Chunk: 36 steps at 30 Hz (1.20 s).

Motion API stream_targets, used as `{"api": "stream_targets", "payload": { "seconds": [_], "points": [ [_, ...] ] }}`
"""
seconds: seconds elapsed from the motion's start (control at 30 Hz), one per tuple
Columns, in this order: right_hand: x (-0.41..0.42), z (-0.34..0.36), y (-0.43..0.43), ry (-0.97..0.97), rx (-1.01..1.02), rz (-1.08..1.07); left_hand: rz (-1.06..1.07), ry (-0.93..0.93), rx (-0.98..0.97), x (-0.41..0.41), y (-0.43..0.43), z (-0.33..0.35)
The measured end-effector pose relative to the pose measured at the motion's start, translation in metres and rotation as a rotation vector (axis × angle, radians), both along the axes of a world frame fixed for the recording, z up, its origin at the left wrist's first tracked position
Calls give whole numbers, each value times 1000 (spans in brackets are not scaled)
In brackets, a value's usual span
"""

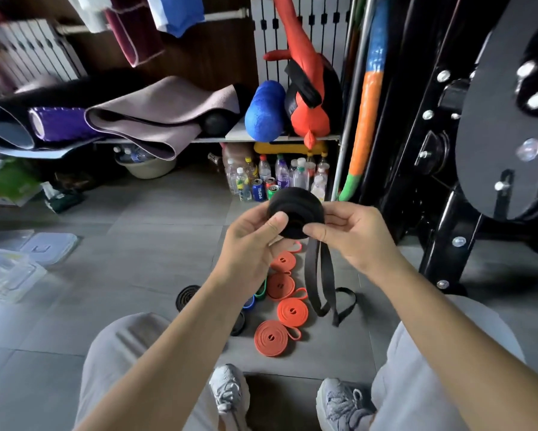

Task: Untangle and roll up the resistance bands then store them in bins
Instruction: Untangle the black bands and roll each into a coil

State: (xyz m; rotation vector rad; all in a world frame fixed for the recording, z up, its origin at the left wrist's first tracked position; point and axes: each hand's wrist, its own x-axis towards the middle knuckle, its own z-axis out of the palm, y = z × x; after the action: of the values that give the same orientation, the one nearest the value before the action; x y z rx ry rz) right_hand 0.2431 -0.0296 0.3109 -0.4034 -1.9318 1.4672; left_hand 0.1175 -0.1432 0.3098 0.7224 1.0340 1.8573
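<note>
Coil tension seems the reason for the grip: left hand [253, 247] and right hand [353, 234] each pinch a side of the black resistance band roll [295, 205], thumbs on its face, held up between them. Its unwound tail [309, 269] hangs to the floor [137, 213] beside the finished orange rolls [292, 311]. Clear plastic bins [9, 272] sit well apart, off to the left.

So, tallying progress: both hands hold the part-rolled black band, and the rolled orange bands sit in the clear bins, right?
Not quite. The left hand and right hand do hold the black band, but the head view shows the rolled orange bands lying on the floor, not in the clear bins.
</note>
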Motion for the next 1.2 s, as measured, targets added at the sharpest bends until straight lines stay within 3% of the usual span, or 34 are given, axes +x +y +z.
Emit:
{"api": "stream_targets", "payload": {
  "seconds": [0.1, 0.13, 0.27, 0.37, 0.73, 1.0, 1.1, 1.2],
  "points": [
    [6, 9, -2, -6, 36, -7, -36, 14, -60, 0, -4, 2],
    [8, 11, -1, -33, 42, -5, -40, 108, -104, -3, -5, 6],
    [17, 14, -1, -271, 169, 40, 9, 819, -284, -22, -12, 24],
    [14, 15, -7, -366, 258, 74, -108, 1028, -361, -25, -14, 33],
    [13, -10, -28, -131, -96, 149, -28, 538, -187, -20, -46, 12],
    [8, -16, -38, 13, -127, 102, -15, 55, -77, -4, -53, -15],
    [12, -16, -36, -42, -96, 102, -43, 97, -143, -3, -54, -17],
    [15, -20, -32, -131, -77, 123, -17, 423, -274, -10, -55, -13]
  ]
}}
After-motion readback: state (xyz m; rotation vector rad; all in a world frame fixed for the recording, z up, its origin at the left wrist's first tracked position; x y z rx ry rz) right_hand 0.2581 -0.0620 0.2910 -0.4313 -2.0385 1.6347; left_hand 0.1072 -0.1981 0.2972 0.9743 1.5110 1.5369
